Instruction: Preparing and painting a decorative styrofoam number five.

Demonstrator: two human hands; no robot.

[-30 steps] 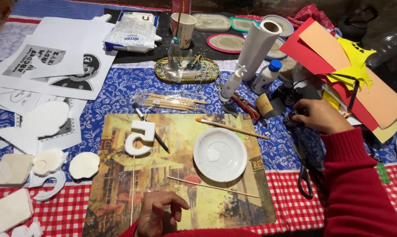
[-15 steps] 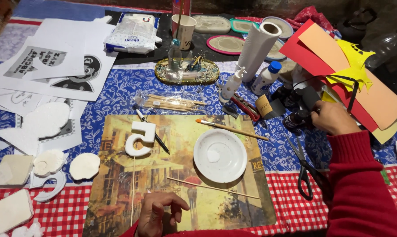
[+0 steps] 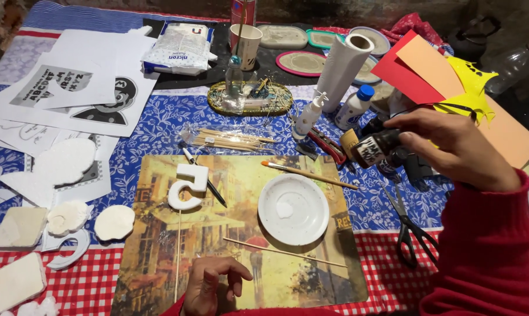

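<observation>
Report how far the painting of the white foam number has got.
Done: white foam number is cut out and lies on the placemat. In hand: right hand holds a dark paint bottle; left hand rests on the placemat. Left: number unpainted, white plate without colour, brush untouched.

A table under a blue floral cloth (image 3: 159, 120) (red-checked (image 3: 100, 284) near the front) bears a painted placemat (image 3: 229, 275), papers (image 3: 95, 82), scissors (image 3: 407, 225).

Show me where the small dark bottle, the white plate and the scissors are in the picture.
small dark bottle (image 3: 374, 147), head view, on its labelled side, held in the right hand (image 3: 451, 146)
white plate (image 3: 293, 209), head view, on its flat centre
scissors (image 3: 409, 233), head view, near the blades' pivot
</observation>
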